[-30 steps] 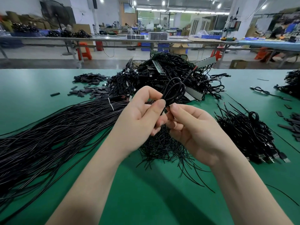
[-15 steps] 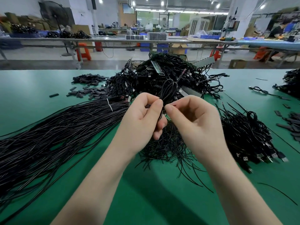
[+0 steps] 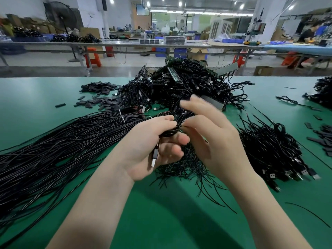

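My left hand point(image 3: 143, 150) grips a coiled black USB cable point(image 3: 172, 130), its fingers curled round the bundle; the cable's silver plug point(image 3: 154, 155) hangs down across the palm. My right hand point(image 3: 212, 137) meets it from the right, thumb and a finger pinching the coil at its top, while its other fingers are raised and blurred. Both hands are above the green table point(image 3: 161, 212), over a small heap of short black twist ties point(image 3: 181, 168).
A long bundle of straight black cables point(image 3: 53, 150) fans out at left. A big tangled pile of cables and boards point(image 3: 185, 88) lies behind the hands. Finished coiled cables point(image 3: 273, 151) are heaped at right. Small black sleeves point(image 3: 100, 101) lie scattered at back left.
The hands have lowered and the coil is now folded down into my left palm, with the USB plug showing. My right hand's outer fingers have lifted and spread.
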Demonstrator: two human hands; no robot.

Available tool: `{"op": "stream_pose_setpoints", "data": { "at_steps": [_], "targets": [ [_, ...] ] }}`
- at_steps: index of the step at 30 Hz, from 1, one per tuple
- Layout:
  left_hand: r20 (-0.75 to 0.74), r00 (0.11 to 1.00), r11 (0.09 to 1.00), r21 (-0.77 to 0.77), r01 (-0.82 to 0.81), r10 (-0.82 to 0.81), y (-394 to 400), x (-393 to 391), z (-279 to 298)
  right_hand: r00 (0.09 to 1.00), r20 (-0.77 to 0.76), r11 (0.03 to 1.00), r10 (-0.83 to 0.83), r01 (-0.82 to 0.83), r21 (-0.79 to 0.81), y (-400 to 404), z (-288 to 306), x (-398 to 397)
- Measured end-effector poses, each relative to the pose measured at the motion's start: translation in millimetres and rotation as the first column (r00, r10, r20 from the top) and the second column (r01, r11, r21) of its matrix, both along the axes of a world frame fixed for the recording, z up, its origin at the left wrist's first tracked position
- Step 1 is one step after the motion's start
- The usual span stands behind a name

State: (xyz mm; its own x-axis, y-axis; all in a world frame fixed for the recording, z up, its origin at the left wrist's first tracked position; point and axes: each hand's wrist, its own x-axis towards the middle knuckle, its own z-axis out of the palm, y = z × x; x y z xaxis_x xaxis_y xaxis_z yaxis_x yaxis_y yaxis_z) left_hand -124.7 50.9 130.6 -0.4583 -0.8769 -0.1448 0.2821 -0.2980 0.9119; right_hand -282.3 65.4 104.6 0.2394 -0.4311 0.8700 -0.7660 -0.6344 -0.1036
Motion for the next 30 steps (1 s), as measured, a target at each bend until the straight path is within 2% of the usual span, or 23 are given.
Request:
{"op": "stream_pose_setpoints", "data": {
  "at_steps": [2,4,5,7,8,10,12,14,18,20,24,28,30],
  "targets": [
    [-0.019,0.995,0.995,0.001,0.102,-0.102,0,4,3,0.992,0.097,0.987,0.084,-0.096,0.131,2,0,1],
    [-0.035,0.980,0.979,-0.050,0.196,-0.198,-2,11,5,0.959,0.261,0.963,0.112,-0.169,0.208,5,2,4],
    [-0.007,0.983,0.979,-0.090,0.184,-0.185,-3,14,5,0.925,0.367,0.945,0.104,-0.207,0.253,6,3,5],
    [0.157,0.987,0.957,-0.287,0.035,0.011,-7,17,2,0.815,0.577,0.885,0.053,-0.306,0.350,5,4,6],
    [0.248,0.954,0.899,-0.437,-0.044,0.167,-9,18,-1,0.753,0.658,0.843,0.019,-0.366,0.394,5,5,6],
    [0.297,0.866,0.713,-0.695,-0.094,0.403,-12,18,-5,0.615,0.788,0.719,-0.014,-0.541,0.435,7,7,7],
    [0.253,0.849,0.576,-0.814,-0.072,0.463,-12,16,-8,0.450,0.892,0.563,-0.041,-0.727,0.393,8,10,8],
    [0.237,0.844,0.473,-0.881,-0.022,0.481,-12,17,-9,0.363,0.926,0.454,-0.107,-0.810,0.370,10,12,9],
    [0.208,0.758,0.140,-0.978,0.155,0.618,-13,21,-6,0.317,0.933,0.342,-0.169,-0.869,0.357,10,14,7],
    [0.212,0.754,0.049,-0.971,0.233,0.621,-14,23,-4,0.320,0.934,0.307,-0.162,-0.883,0.355,12,15,6],
    [0.283,0.752,0.061,-0.949,0.309,0.596,-12,32,-1,0.389,0.908,0.286,-0.155,-0.862,0.418,14,16,2],
    [0.329,0.758,0.101,-0.938,0.333,0.564,-11,37,3,0.529,0.836,0.304,-0.148,-0.780,0.547,15,16,1],
    [0.350,0.757,0.118,-0.931,0.345,0.551,-10,39,4,0.559,0.814,0.304,-0.156,-0.758,0.578,14,14,0]
  ]
}}
